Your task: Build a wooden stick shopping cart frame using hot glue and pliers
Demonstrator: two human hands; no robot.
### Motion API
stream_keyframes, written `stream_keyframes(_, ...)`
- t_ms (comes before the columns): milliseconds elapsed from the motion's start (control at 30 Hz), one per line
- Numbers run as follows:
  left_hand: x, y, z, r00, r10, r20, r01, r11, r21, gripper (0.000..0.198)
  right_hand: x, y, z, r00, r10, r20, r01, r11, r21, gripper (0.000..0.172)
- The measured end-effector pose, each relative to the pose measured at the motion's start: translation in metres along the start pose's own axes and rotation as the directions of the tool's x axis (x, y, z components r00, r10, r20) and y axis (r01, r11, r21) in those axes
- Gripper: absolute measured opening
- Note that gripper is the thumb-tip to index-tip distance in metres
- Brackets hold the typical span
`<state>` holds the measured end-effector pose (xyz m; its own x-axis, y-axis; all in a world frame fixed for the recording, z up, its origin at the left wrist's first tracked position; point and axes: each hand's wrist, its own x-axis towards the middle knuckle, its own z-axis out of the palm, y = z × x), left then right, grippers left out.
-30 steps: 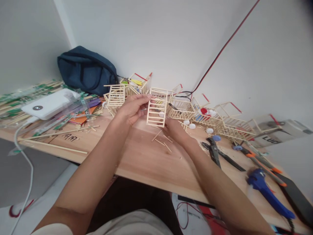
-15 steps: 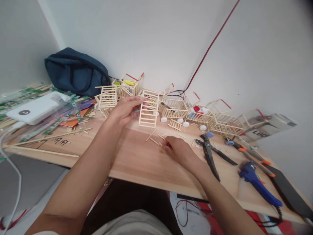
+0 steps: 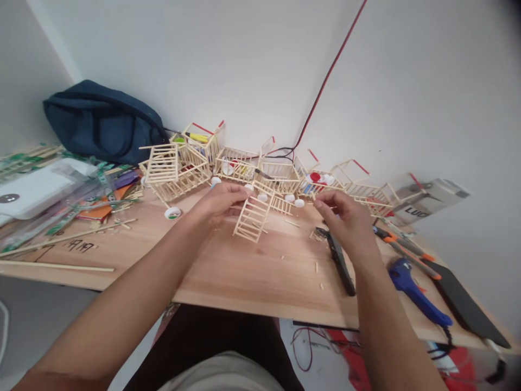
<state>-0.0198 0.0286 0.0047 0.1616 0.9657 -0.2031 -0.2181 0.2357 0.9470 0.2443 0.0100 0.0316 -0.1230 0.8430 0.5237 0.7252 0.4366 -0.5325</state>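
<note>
My left hand [image 3: 226, 203] pinches a ladder-like frame of thin wooden sticks [image 3: 251, 220] by its upper left edge, tilted above the table. To the right, my right hand [image 3: 344, 214] is raised, thumb and fingertips pressed together; whatever is between them is too small to make out. Below it lie black-handled cutters [image 3: 341, 260], partly covered by the hand. A small slatted stick panel [image 3: 281, 205] rests just beyond the held frame. Behind my hands stand several stick-built carts with red-tipped handles, among them one cart [image 3: 279, 176] with white caps as wheels.
At the left are a navy bag [image 3: 108, 122], a white device [image 3: 36, 187] and bundled sticks. A blue glue gun [image 3: 419, 293], orange-handled pliers [image 3: 407, 250] and a black flat object [image 3: 468, 304] lie at the right. Small stick scraps dot the wooden table [image 3: 244, 277].
My right hand has lifted off the table from the short stick pieces and moved right, over the cutters. My left hand has lowered the stick frame and tilted it. The view has shifted right.
</note>
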Motion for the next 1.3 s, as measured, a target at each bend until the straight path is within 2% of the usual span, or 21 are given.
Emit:
stream_keyframes(167, 0.000, -0.012, 0.014, 0.995, -0.075, 0.067, 0.073, 0.997, 0.038, 0.021, -0.006, -0.014, 0.021, 0.980, -0.148, 0.135, 0.153, 0.988, -0.025, 0.009)
stream_keyframes(267, -0.002, -0.013, 0.018, 0.993, -0.087, 0.080, 0.085, 0.996, 0.031, 0.021, -0.010, -0.021, 0.036, 0.962, -0.226, 0.155, 0.243, 0.964, -0.106, 0.008)
stream_keyframes(367, -0.004, -0.013, 0.019, 0.992, -0.093, 0.080, 0.091, 0.995, 0.031, 0.023, -0.011, -0.026, 0.048, 0.958, -0.238, 0.158, 0.268, 0.941, -0.206, 0.009)
stream_keyframes(700, -0.002, -0.017, 0.021, 0.990, -0.096, 0.108, 0.092, 0.995, 0.037, 0.020, -0.012, -0.032, 0.060, 0.957, -0.224, 0.187, 0.272, 0.915, -0.299, 0.011)
stream_keyframes(833, -0.005, -0.014, 0.026, 0.995, -0.089, 0.052, 0.085, 0.993, 0.076, 0.010, -0.011, -0.032, 0.062, 0.956, -0.226, 0.188, 0.275, 0.913, -0.301, 0.013)
stream_keyframes(933, -0.006, -0.013, 0.030, 0.997, -0.079, -0.012, 0.079, 0.987, 0.141, 0.012, -0.006, -0.029, 0.061, 0.953, -0.220, 0.207, 0.270, 0.928, -0.256, 0.012)
stream_keyframes(1100, -0.004, -0.015, 0.031, 0.996, -0.094, -0.004, 0.093, 0.982, 0.162, 0.012, 0.006, -0.024, 0.055, 0.931, -0.200, 0.306, 0.254, 0.956, -0.146, 0.011)
stream_keyframes(1300, -0.002, -0.016, 0.031, 0.992, -0.127, 0.013, 0.123, 0.979, 0.164, 0.015, 0.021, -0.026, 0.047, 0.879, -0.066, 0.473, 0.139, 0.983, -0.120, 0.011)
